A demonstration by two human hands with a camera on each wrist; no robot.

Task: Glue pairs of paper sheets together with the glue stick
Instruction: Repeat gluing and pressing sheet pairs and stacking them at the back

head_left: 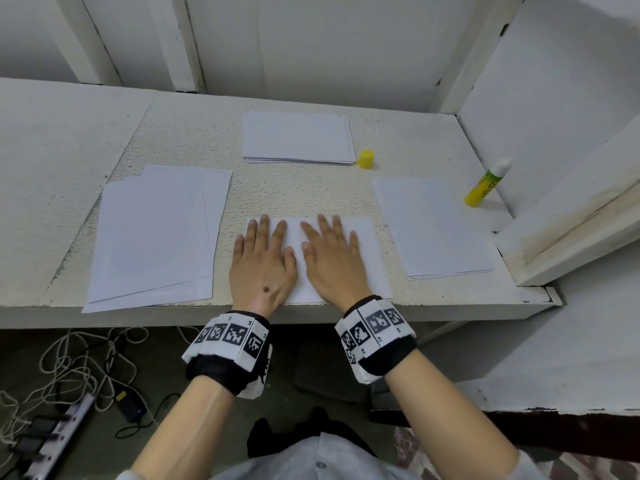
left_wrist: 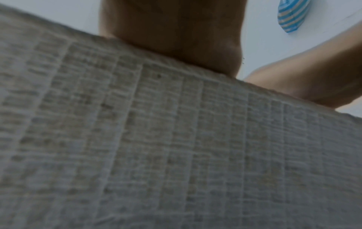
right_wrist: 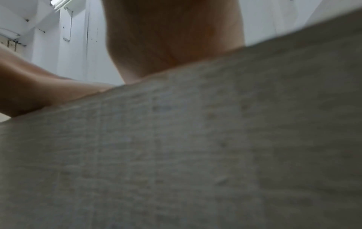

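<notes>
Both hands (head_left: 298,261) lie flat on white paper sheets (head_left: 363,244).

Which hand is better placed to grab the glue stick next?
Probably the right hand: the uncapped glue stick stands on its side of the table, while the left hand lies flat farther away.

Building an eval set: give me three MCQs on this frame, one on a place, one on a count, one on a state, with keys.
1. Where is the yellow cap?
A. beside the far paper stack
B. on the glue stick
C. in a hand

2. How many paper piles lie on the table, counting the sheet under the hands?
A. two
B. four
C. six

3. What are the hands doing?
A. holding the glue stick
B. lifting a sheet
C. pressing flat on the sheet

Key: A, the cap stands at that stack's right corner; B, far, left, right and centre; C, left hand and right hand lie flat on the centre sheet, while the glue stick stands apart, uncapped.
</notes>
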